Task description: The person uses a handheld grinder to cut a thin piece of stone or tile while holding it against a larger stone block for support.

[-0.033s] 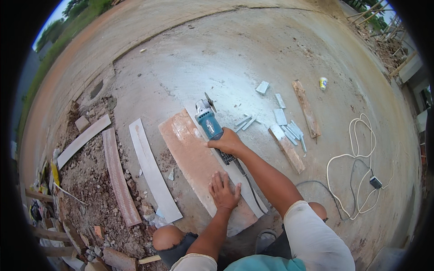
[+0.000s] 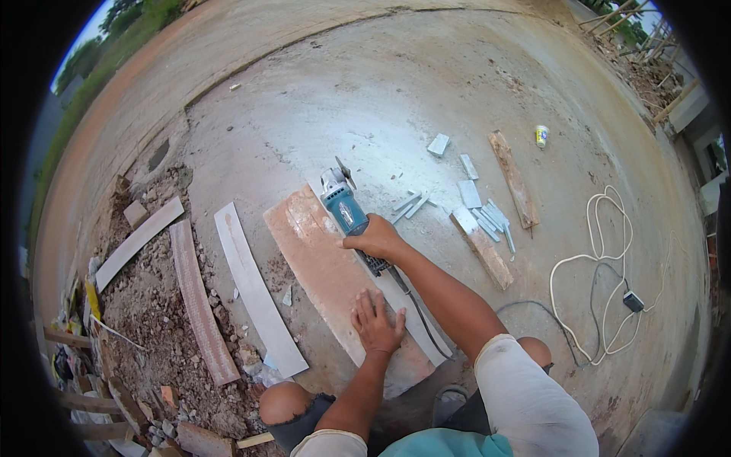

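My right hand (image 2: 375,238) is wrapped round the body of a teal angle grinder (image 2: 347,211). Its disc (image 2: 345,174) points away from me, over the far end of a pale narrow strip (image 2: 415,320). That strip runs along the right side of a long, dusty reddish slab (image 2: 312,251) on the ground. Lying flat on the slab's near half, my left hand (image 2: 377,326) has its fingers spread and holds nothing. A dark cord (image 2: 415,301) trails from the grinder back toward me. Whether the disc touches the strip or spins, I cannot tell.
On the left lie a white strip (image 2: 259,293), a reddish strip (image 2: 202,301) and rubble (image 2: 141,327). To the right are small cut pieces (image 2: 470,194), two rough bars (image 2: 514,179), a cup (image 2: 541,136), and a looped white cable (image 2: 554,286) with a black socket box (image 2: 633,302).
The grinder and my right hand have shifted slightly to the left. My left hand stays on the slab. The whole view has moved a little.
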Action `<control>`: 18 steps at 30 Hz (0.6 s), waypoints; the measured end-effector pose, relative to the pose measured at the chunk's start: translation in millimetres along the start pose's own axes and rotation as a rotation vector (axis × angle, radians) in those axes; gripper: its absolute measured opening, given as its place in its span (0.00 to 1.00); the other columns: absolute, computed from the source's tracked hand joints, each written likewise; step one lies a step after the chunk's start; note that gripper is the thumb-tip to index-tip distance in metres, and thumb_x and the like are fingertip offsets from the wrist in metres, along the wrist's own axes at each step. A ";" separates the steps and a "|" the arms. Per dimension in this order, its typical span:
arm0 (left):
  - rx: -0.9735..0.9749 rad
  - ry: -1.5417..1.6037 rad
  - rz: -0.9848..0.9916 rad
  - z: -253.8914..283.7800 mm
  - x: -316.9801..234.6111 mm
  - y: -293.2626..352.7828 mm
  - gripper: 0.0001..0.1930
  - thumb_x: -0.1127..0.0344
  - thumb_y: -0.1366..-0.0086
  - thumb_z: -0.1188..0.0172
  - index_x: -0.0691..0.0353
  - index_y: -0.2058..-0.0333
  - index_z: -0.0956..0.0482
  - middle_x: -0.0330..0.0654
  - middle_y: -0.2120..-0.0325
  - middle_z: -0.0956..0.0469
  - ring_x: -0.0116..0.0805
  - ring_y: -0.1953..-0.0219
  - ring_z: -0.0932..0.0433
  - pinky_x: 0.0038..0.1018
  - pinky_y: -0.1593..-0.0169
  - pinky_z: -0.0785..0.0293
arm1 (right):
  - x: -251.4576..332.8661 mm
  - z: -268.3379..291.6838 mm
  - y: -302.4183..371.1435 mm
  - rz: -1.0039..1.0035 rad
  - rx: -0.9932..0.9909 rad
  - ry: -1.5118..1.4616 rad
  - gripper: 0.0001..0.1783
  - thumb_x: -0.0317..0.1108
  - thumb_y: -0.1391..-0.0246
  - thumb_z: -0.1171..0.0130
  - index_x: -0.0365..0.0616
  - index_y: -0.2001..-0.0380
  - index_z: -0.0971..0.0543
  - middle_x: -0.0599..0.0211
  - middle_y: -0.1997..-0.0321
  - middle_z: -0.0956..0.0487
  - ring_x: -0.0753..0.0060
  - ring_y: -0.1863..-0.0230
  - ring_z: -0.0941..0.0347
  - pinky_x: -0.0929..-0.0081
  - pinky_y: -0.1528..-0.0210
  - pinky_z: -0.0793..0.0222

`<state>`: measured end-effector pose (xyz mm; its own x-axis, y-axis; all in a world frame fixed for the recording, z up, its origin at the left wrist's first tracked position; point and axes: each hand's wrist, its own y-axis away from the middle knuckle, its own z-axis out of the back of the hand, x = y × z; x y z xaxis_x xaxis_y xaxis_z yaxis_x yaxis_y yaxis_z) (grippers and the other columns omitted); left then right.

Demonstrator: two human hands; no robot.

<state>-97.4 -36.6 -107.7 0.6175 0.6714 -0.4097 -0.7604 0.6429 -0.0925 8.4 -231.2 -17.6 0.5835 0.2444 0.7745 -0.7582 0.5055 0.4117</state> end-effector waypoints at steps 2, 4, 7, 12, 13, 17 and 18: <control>0.022 -0.005 0.008 0.2 -1.2 -1.4 0.37 0.45 0.40 0.41 0.60 0.37 0.37 0.58 0.33 0.47 0.55 0.30 0.51 0.51 0.33 0.57 | 4.4 -9.2 -14.7 0.010 0.037 0.018 0.50 0.59 0.71 0.27 0.27 0.52 0.26 0.42 0.54 0.21 0.49 0.53 0.22 0.65 0.50 0.28; 0.038 -0.014 0.007 1.7 -1.1 -2.3 0.39 0.46 0.40 0.41 0.61 0.36 0.39 0.58 0.32 0.49 0.55 0.29 0.52 0.51 0.32 0.59 | 8.6 -16.4 -25.3 0.009 0.063 0.031 0.51 0.60 0.72 0.27 0.26 0.51 0.26 0.41 0.53 0.21 0.49 0.52 0.22 0.66 0.49 0.27; 0.049 0.016 0.023 1.9 -1.4 -2.4 0.39 0.47 0.41 0.41 0.61 0.36 0.39 0.58 0.32 0.49 0.55 0.29 0.53 0.51 0.32 0.60 | 11.1 -23.2 -35.5 -0.007 0.083 0.034 0.51 0.59 0.72 0.27 0.26 0.51 0.26 0.41 0.53 0.21 0.50 0.51 0.22 0.67 0.49 0.27; 0.071 0.003 0.022 0.2 -0.7 -2.1 0.38 0.47 0.41 0.42 0.60 0.36 0.39 0.58 0.32 0.49 0.56 0.29 0.53 0.52 0.32 0.60 | 12.3 -27.5 -44.8 -0.021 0.064 0.048 0.50 0.58 0.72 0.27 0.27 0.52 0.25 0.43 0.53 0.20 0.51 0.52 0.21 0.68 0.50 0.27; 0.061 -0.005 0.016 0.1 -0.5 -1.6 0.38 0.47 0.41 0.42 0.60 0.36 0.39 0.58 0.32 0.50 0.56 0.29 0.53 0.52 0.32 0.59 | 11.9 -27.4 -45.7 -0.017 0.074 0.047 0.49 0.58 0.72 0.27 0.27 0.52 0.25 0.43 0.53 0.20 0.52 0.52 0.21 0.68 0.50 0.27; 0.066 -0.007 0.015 -0.7 -0.4 -2.7 0.38 0.47 0.41 0.42 0.60 0.36 0.38 0.58 0.32 0.49 0.56 0.30 0.53 0.52 0.33 0.58 | 12.4 -26.2 -49.8 -0.029 0.096 0.066 0.48 0.57 0.71 0.27 0.27 0.52 0.25 0.43 0.53 0.20 0.52 0.52 0.21 0.67 0.51 0.27; 0.069 -0.009 0.016 -0.4 -0.3 -2.3 0.38 0.47 0.41 0.42 0.60 0.36 0.38 0.58 0.32 0.49 0.56 0.30 0.53 0.52 0.33 0.58 | 13.1 -26.8 -50.6 -0.036 0.099 0.073 0.48 0.57 0.71 0.28 0.27 0.52 0.25 0.43 0.53 0.20 0.53 0.52 0.21 0.67 0.51 0.27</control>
<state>-95.9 -38.4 -107.7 0.6074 0.6848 -0.4026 -0.7546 0.6558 -0.0228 62.2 -231.4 -41.2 0.6275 0.2894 0.7229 -0.7595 0.4321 0.4863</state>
